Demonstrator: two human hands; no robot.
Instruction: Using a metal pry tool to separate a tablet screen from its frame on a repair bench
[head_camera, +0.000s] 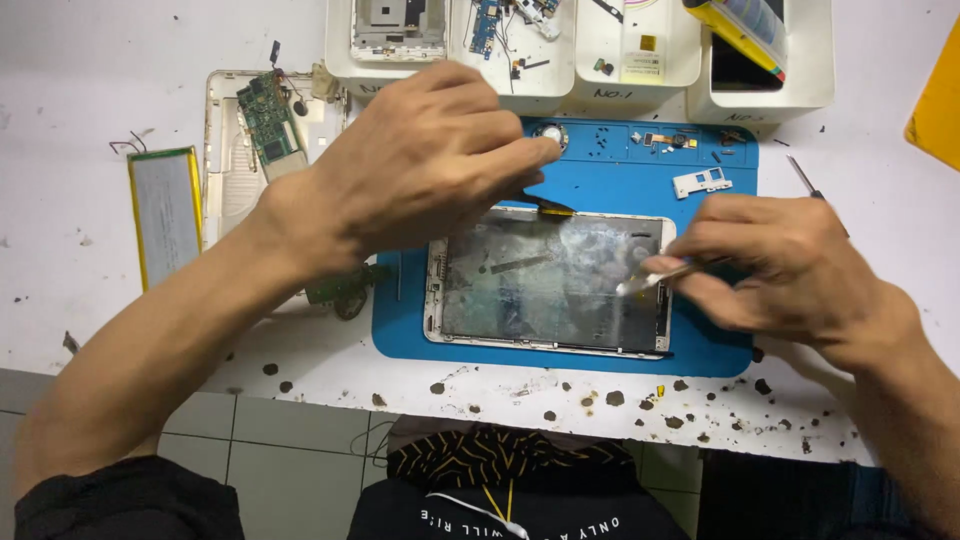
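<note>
Tablet frame (550, 282) on blue mat (400, 335); right hand (790, 275) pinches tweezers (655, 280); left hand (420, 165) empty, half-curled; trays (520, 85) hold parts

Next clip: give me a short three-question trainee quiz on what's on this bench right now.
1. True or false: the opened tablet frame with the grey metal back plate lies on the blue rubber work mat.
2. What does the right hand hold? A) thin metal tweezers B) a yellow cloth C) a green circuit board
3. Which side of the mat is the flat silver battery with yellow edges on, seen from the camera?

Key
1. True.
2. A: thin metal tweezers, tip on the plate. The left hand reaches over the frame's top edge.
3. Left, on the white table.
</note>
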